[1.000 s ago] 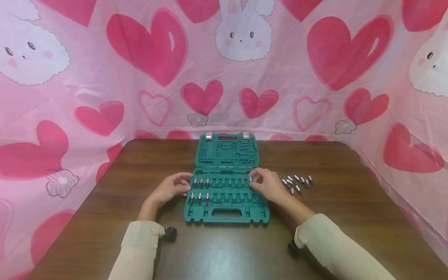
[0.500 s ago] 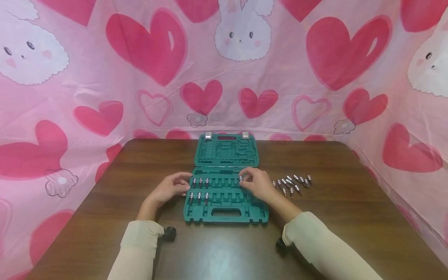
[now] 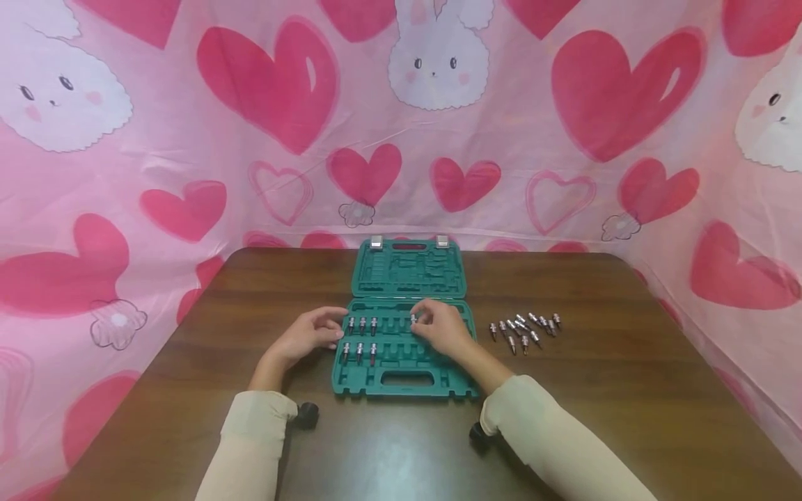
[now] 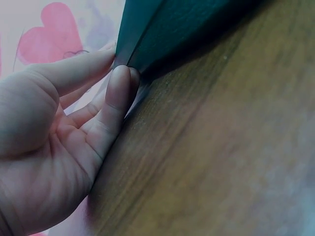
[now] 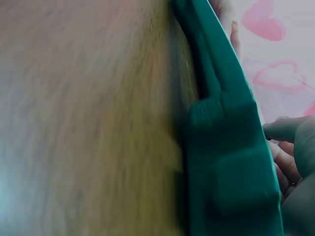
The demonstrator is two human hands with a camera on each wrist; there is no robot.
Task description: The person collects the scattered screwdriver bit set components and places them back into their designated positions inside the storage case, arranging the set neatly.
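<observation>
A green plastic tool case (image 3: 358, 381) lies unfolded on the table, its moulded lid (image 3: 376, 282) at the back. Three silver bit sockets with darker tips fill slots at the left of the upper row (image 3: 362, 325), and three more stand in the lower row (image 3: 359, 353). My right hand (image 3: 446, 332) pinches another bit socket (image 3: 413, 319) between thumb and fingers over the upper row, right of the filled slots. My left hand (image 3: 301, 342) touches the case's left edge with extended fingers; in the left wrist view its fingertips (image 4: 120, 88) meet the green side wall (image 4: 167, 39).
Several loose bit sockets (image 3: 523, 327) lie in a group on the brown wooden table (image 3: 388, 452), right of the case. Behind and at both sides hangs a pink cloth (image 3: 501, 125) with hearts and rabbits. Black wrist cameras (image 3: 307, 415) sit below both wrists.
My right hand has moved left along the upper row with the bit socket, uncovering more of the loose group. My left hand has stayed at the case's left edge.
</observation>
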